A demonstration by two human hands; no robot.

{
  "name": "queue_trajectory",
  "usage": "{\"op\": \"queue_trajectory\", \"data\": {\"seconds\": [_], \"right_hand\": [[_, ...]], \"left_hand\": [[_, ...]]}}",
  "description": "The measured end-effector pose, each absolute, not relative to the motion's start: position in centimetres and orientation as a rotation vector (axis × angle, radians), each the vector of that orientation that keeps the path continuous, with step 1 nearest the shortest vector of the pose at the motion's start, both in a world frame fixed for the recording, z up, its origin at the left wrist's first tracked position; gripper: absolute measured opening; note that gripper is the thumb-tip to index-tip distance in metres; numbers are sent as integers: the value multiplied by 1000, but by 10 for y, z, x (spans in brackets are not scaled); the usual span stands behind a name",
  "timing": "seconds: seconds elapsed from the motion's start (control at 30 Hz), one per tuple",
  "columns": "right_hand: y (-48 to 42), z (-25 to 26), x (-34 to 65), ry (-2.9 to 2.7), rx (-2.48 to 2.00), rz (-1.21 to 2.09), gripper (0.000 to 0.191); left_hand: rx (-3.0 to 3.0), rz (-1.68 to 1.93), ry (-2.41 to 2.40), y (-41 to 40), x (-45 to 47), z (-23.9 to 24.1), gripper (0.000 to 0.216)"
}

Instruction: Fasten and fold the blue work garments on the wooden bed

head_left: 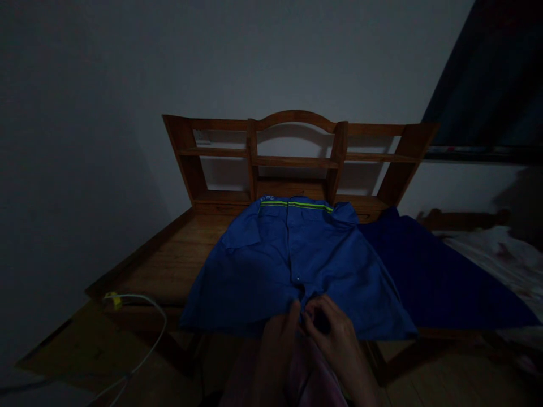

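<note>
A blue work jacket [267, 265] lies spread over the wooden desk, front side up, with a yellow-green stripe across the chest and its lower part hanging over the near edge. My left hand [278, 336] is at the bottom of the front opening, fingers closed with the thumb on the cloth. Close beside it on the right, my right hand [331, 328] pinches the jacket's front edge between thumb and fingers. Just above both hands a small snap button shows on the placket. The dim light hides what lies between the fingertips.
A wooden shelf unit [297, 162] rises at the back of the desk [178, 249] against the wall. Dark blue cloth [428, 277] covers the right side. A white cable [159, 333] with a yellow piece [112, 300] hangs at the left front. A bed [487, 254] stands far right.
</note>
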State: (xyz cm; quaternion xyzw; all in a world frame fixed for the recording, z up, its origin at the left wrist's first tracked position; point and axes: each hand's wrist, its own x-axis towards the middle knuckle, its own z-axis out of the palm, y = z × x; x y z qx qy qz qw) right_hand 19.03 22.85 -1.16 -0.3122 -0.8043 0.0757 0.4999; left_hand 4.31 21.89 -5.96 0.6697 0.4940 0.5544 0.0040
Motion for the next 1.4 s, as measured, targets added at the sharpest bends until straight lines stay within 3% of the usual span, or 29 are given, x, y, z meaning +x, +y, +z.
{"op": "queue_trajectory", "data": {"seconds": [0.2, 0.37, 1.03, 1.2, 1.4], "right_hand": [[229, -13, 193, -1972, -748, 141, 7], [227, -13, 196, -2005, -764, 132, 8], [220, -9, 194, -1897, -749, 222, 12], [221, -7, 192, -1737, -772, 394, 14], [224, -6, 201, -1559, -670, 944, 20]], "left_hand": [[1711, 1582, 1526, 216, 56, -42, 46], [1610, 1639, 1411, 215, 51, -43, 36], [1477, 1544, 1099, 224, 54, -35, 40], [1518, 1576, 1103, 224, 61, -34, 42], [1607, 1712, 1325, 212, 74, -27, 42]]}}
